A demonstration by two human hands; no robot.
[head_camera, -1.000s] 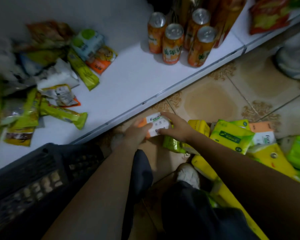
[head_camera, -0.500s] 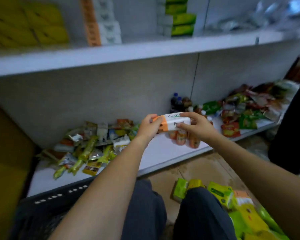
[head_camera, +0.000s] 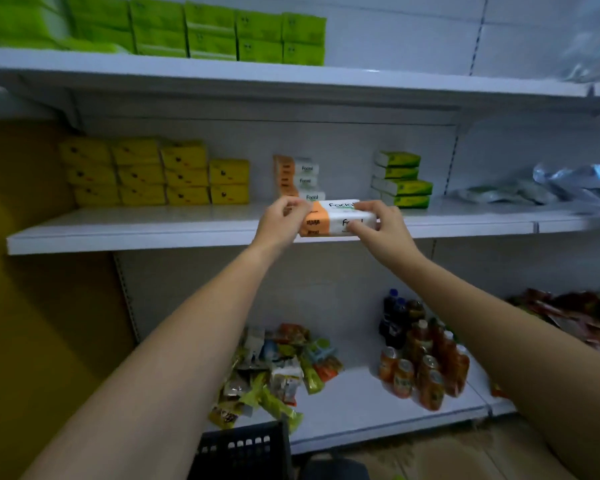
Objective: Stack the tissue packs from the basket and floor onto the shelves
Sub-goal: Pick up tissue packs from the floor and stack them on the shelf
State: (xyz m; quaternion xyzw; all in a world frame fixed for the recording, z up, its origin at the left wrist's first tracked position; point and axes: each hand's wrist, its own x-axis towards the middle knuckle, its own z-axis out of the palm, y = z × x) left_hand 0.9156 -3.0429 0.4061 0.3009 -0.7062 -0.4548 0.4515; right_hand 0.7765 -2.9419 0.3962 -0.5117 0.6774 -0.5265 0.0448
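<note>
One orange-and-white tissue pack (head_camera: pixel 336 218) is held lengthwise between both hands, just in front of the foot of the orange-and-white stack (head_camera: pixel 300 180) and not yet on it. The left hand (head_camera: pixel 281 223) pinches the pack's orange end with curled fingers. The right hand (head_camera: pixel 381 225) clamps the white end, thumb below and fingers over the top.

That stack counts three packs, each lower one showing slightly further right. I judge the main risk to be here: a fourth pack has to go up over the top one, and a nudge from the rising pack or an off-centre landing could tip the soft, uneven pile. Letting go with one hand first could also let the pack sag and slide off.

Left of the stack, on the same middle shelf (head_camera: pixel 153 226), stand eleven yellow packs (head_camera: pixel 153 171): three columns of three and one of two. Right of the stack sit four green-and-white packs (head_camera: pixel 400 180). Above it, green packs (head_camera: pixel 257 36) stand two high; four columns are clear, the rest blurred. Far below it, one dark basket (head_camera: pixel 243 452) corner shows
</note>
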